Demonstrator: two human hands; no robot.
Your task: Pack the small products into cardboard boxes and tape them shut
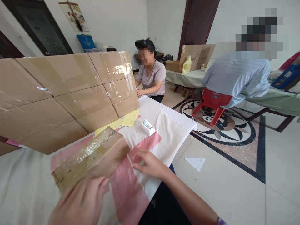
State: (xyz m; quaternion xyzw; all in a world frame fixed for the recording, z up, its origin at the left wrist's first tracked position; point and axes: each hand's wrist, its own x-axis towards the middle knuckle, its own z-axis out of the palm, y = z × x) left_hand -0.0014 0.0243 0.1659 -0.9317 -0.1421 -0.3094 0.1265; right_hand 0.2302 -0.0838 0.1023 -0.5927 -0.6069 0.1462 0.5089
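Note:
On the cloth in front of me lies a long, worn cardboard box (114,153) with clear tape over its top. My left hand (79,200) is at the near side of this box, its back towards me; it is blurred and its fingers are mostly hidden. My right hand (147,162) hovers by the box's right end, thumb and fingers apart and slightly bent, with nothing in them. Beyond it a small white plastic item (148,128) rests on the cloth. A yellow patterned piece (130,118) lies behind the box.
A wall of taped cardboard boxes (77,93) stands along the table's far left side. The white and pink tablecloth (173,125) hangs over the right edge. One person (152,76) sits opposite; another sits on a red chair (212,104). A white scrap (195,163) is on the floor.

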